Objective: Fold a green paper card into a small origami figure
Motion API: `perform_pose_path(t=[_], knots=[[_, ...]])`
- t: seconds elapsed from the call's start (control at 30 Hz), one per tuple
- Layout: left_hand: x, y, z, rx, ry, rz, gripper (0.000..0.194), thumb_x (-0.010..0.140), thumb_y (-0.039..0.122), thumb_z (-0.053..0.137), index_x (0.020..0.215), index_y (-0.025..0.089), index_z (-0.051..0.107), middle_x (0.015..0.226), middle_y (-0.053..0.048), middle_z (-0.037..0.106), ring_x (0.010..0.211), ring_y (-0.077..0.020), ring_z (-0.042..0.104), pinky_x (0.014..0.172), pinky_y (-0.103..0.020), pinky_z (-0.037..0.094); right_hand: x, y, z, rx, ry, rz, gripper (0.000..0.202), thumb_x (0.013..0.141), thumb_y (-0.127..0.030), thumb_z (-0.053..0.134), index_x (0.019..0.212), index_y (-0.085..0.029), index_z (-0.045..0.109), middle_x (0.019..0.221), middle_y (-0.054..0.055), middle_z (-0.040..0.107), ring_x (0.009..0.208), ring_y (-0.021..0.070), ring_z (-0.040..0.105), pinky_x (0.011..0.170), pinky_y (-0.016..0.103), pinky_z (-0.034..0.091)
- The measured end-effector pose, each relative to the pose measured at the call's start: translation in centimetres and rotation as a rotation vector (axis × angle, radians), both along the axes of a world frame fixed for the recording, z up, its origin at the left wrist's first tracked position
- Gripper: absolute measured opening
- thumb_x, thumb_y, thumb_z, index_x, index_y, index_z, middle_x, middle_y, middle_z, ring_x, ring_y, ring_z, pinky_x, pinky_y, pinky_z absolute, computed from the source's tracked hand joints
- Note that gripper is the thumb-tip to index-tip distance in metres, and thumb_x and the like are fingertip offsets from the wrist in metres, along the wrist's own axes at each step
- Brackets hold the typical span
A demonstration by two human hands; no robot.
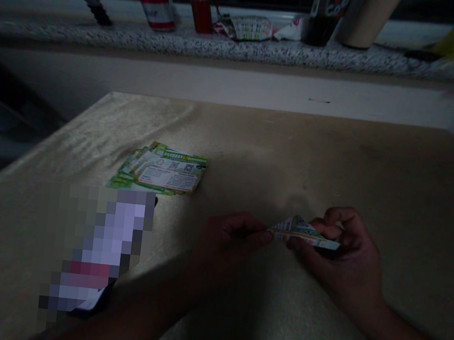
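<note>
A small printed paper (pixel 299 232), folded into a flat triangular shape with a band along its lower edge, is held above the table. My left hand (pixel 230 240) pinches its left tip between thumb and fingers. At the paper's right part, my right hand (pixel 345 263) grips it, with the thumb on the near side and curled fingers behind. To the left lies a stack of green and white printed leaflets (pixel 170 169), slightly fanned out on the table.
A pixelated phone-like device (pixel 109 244) lies left of my left forearm on the table (pixel 254 140). Along the granite sill (pixel 239 49) stand a red can (pixel 155 0), a small red bottle (pixel 202 13), a crumpled wrapper (pixel 252 27), a dark bottle (pixel 326 18) and a beige cylinder (pixel 368 17).
</note>
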State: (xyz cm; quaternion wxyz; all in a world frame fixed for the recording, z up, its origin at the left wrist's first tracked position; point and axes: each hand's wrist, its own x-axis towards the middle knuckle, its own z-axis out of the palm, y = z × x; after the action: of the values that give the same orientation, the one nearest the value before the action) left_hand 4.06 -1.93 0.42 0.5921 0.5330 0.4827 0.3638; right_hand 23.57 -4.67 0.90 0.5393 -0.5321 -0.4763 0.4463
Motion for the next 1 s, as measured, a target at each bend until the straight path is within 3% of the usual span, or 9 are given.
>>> perform_pose_path(t=[0.07, 0.17, 0.27, 0.33, 0.6, 0.77, 1.0], knots=[[-0.3, -0.1, 0.2, 0.105, 0.109, -0.069, 0.019, 0.088, 0.036, 0.07, 0.083, 0.018, 0.074, 0.069, 0.001, 0.066, 0.061, -0.0119, 0.056, 0.057, -0.023, 0.042, 0.0, 0.0, 0.0, -0.013, -0.002, 0.004, 0.044, 0.074, -0.022, 0.084, 0.091, -0.03, 0.044, 0.065, -0.006, 0.07, 0.05, 0.0147, 0.062, 0.043, 0.024, 0.049], [-0.8, -0.1, 0.7, 0.41, 0.287, -0.218, 0.024, 0.096, 0.032, 0.058, 0.081, 0.017, 0.068, 0.068, 0.002, 0.06, 0.06, -0.0113, 0.053, 0.058, -0.023, 0.038, 0.1, 0.1, 0.2, -0.037, -0.003, 0.036, 0.045, 0.072, -0.022, 0.085, 0.089, -0.029, 0.044, 0.066, -0.005, 0.071, 0.049, 0.0145, 0.063, 0.043, 0.023, 0.049], [-1.3, 0.1, 1.1, 0.664, 0.337, -0.307, 0.023, 0.098, 0.025, 0.052, 0.08, 0.016, 0.062, 0.068, 0.002, 0.055, 0.059, -0.0104, 0.05, 0.057, -0.024, 0.036, 0.2, 0.1, 0.2, -0.072, 0.025, 0.092, 0.045, 0.071, -0.022, 0.084, 0.088, -0.028, 0.043, 0.063, -0.006, 0.07, 0.047, 0.0132, 0.061, 0.042, 0.021, 0.046], [-1.6, 0.4, 1.3, 0.747, 0.36, -0.354, 0.021, 0.098, 0.023, 0.052, 0.079, 0.017, 0.058, 0.067, 0.003, 0.053, 0.058, -0.0101, 0.048, 0.057, -0.024, 0.035, 0.2, 0.1, 0.2, -0.101, 0.048, 0.127, 0.045, 0.072, -0.021, 0.083, 0.089, -0.027, 0.042, 0.064, -0.005, 0.071, 0.048, 0.0128, 0.061, 0.042, 0.021, 0.045], [-2.4, 1.1, 1.8, 0.8, 0.503, -0.521, 0.025, 0.099, 0.024, 0.053, 0.076, 0.017, 0.053, 0.064, 0.005, 0.047, 0.055, -0.0095, 0.043, 0.055, -0.026, 0.028, 0.5, 0.3, -0.1, -0.154, 0.089, 0.178, 0.048, 0.07, -0.022, 0.084, 0.09, -0.027, 0.041, 0.066, -0.004, 0.074, 0.048, 0.013, 0.064, 0.043, 0.02, 0.045], [-2.0, 1.0, 1.9, 0.755, 0.457, -0.526, 0.028, 0.099, 0.025, 0.049, 0.072, 0.018, 0.049, 0.061, 0.006, 0.043, 0.051, -0.0095, 0.038, 0.052, -0.026, 0.024, 0.5, 0.1, -0.1, -0.146, 0.106, 0.211, 0.045, 0.073, -0.02, 0.083, 0.087, -0.027, 0.041, 0.066, -0.004, 0.075, 0.049, 0.0124, 0.064, 0.044, 0.019, 0.045], [-2.0, 0.7, 2.0, 0.673, 0.383, -0.589, 0.028, 0.099, 0.023, 0.045, 0.071, 0.019, 0.047, 0.058, 0.007, 0.038, 0.048, -0.0082, 0.035, 0.05, -0.026, 0.024, 0.4, 0.1, 0.0, -0.172, 0.169, 0.246, 0.049, 0.069, -0.015, 0.085, 0.086, -0.027, 0.041, 0.066, -0.006, 0.075, 0.049, 0.0122, 0.062, 0.045, 0.019, 0.043]])
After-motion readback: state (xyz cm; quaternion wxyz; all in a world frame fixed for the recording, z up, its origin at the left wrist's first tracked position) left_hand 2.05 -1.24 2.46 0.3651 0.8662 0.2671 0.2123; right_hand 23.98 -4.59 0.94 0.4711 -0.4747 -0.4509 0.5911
